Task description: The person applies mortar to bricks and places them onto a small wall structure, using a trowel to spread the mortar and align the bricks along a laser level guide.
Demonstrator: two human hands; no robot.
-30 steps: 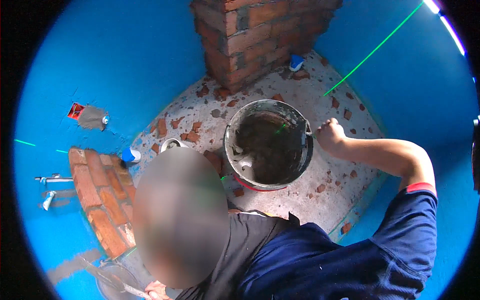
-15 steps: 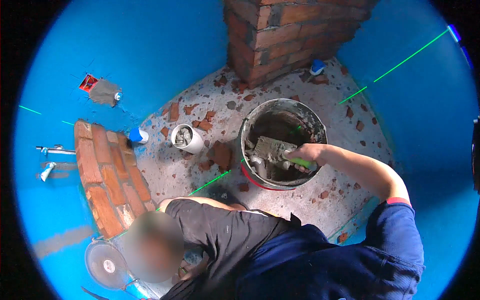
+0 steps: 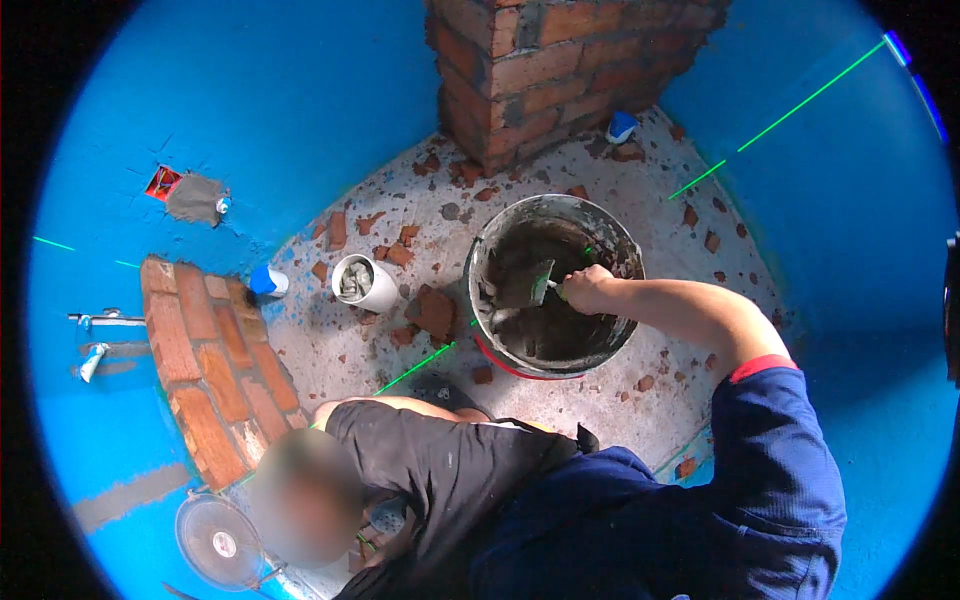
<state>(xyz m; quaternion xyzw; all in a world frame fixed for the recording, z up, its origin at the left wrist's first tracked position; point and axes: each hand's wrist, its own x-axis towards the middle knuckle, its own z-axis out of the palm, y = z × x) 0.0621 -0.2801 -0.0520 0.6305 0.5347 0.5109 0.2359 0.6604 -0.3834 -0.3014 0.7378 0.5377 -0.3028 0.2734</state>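
Dark-grey mortar (image 3: pixel 545 335), blue walls (image 3: pixel 270 100), red-brown bricks (image 3: pixel 222 380)

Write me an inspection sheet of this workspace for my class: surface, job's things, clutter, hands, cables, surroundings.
Surface: pale floor, spattered and dirty.
Job's things: trowel at the mouth of the bucket, which holds grey mix.
Clutter: brick pieces scattered about; white tub with grey lumps inside.
Hands: right hand grips the trowel; left hand not made out.
Cables: any wires in the red wall box are too small to confirm.
Surroundings: blue walls, brick pillar, green light lines.
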